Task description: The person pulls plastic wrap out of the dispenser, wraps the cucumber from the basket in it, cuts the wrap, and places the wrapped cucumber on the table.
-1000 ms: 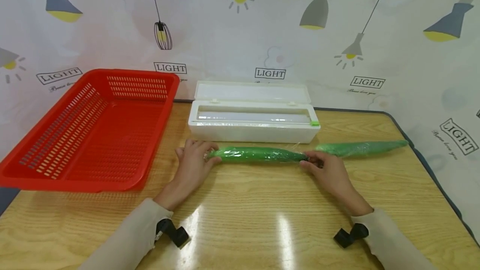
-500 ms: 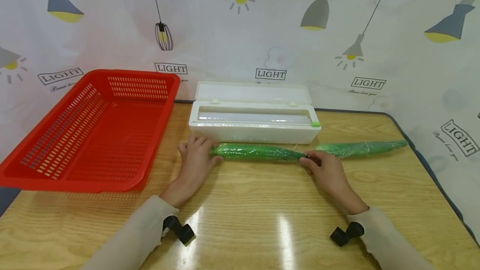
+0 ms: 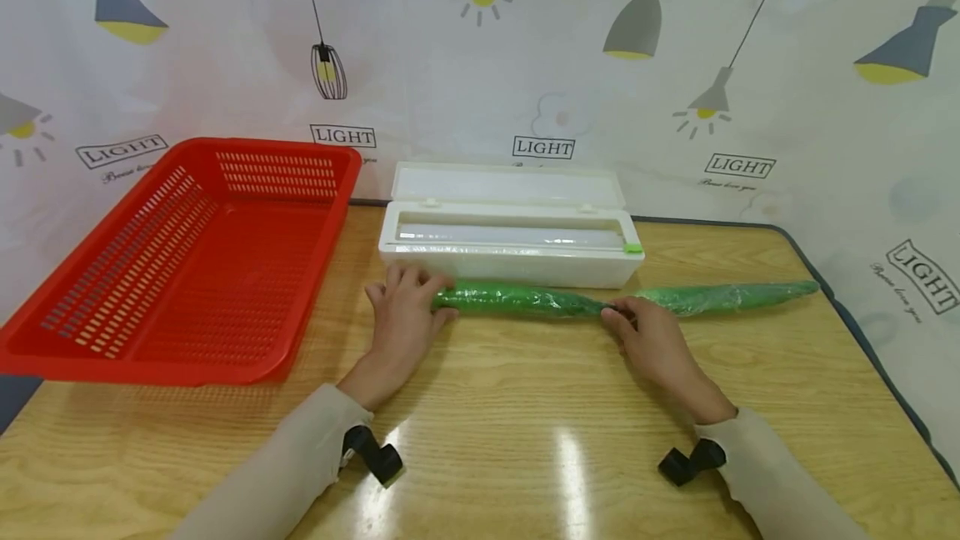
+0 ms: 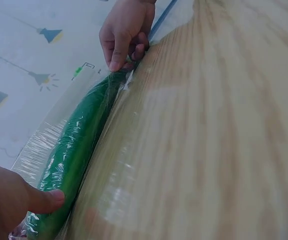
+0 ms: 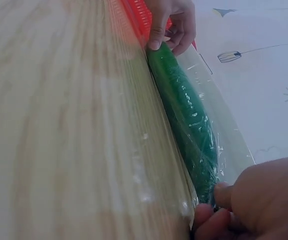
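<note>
A long green cucumber (image 3: 517,300) wrapped in shiny cling film lies crosswise on the wooden table, just in front of a white cling film box (image 3: 510,265). My left hand (image 3: 407,315) holds its left end; in the left wrist view the thumb (image 4: 48,200) lies along the cucumber's side. At the narrow right end, my right hand (image 3: 660,348) pinches the wrapped tip between thumb and fingers, seen also in the right wrist view. Loose film shows around that tip. A second wrapped cucumber (image 3: 735,297) lies to the right, partly behind my right hand.
On the left stands a red plastic basket (image 3: 225,273) with slotted walls. The white box has its lid (image 3: 510,183) raised and a film roll (image 3: 510,234) inside. Behind the table (image 3: 510,432) hangs a lamp-patterned cloth (image 3: 450,82).
My left hand has moved right and slightly away from me. The held cucumber's left end has shifted toward the box. My right hand keeps its pinch, nearly in place.
</note>
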The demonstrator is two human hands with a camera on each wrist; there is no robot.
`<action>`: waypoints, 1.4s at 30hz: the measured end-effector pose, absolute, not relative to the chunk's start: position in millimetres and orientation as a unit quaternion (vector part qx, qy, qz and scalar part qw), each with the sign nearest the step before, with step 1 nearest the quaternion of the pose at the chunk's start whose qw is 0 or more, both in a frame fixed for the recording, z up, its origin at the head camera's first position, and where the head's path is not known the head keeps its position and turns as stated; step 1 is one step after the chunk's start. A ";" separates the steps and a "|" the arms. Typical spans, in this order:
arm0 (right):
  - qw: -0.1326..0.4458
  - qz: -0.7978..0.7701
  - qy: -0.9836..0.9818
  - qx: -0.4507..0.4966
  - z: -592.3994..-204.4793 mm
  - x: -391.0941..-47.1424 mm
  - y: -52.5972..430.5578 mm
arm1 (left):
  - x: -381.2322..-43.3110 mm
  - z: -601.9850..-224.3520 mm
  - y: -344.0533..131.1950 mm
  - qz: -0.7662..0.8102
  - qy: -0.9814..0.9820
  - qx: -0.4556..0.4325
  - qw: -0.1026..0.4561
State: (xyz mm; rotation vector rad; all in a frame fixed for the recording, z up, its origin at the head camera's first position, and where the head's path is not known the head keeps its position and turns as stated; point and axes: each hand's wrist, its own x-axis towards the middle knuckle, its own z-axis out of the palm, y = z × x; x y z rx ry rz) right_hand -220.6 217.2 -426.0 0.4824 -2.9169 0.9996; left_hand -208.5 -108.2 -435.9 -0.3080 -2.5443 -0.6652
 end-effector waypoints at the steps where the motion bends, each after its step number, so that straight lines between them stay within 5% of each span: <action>1: 0.015 0.322 -0.934 0.156 -425.5 -220.8 216.9 | -208.8 -435.8 -108.0 -0.242 -0.932 -0.112 0.245; 30: 0.103 0.324 -0.933 0.114 -427.6 -233.2 207.4 | -215.0 -431.6 -106.6 -0.211 -0.937 -0.116 0.254; 42: 0.077 0.334 -0.936 0.085 -411.8 -235.1 220.8 | -211.1 -431.6 -103.4 -0.208 -0.951 -0.096 0.210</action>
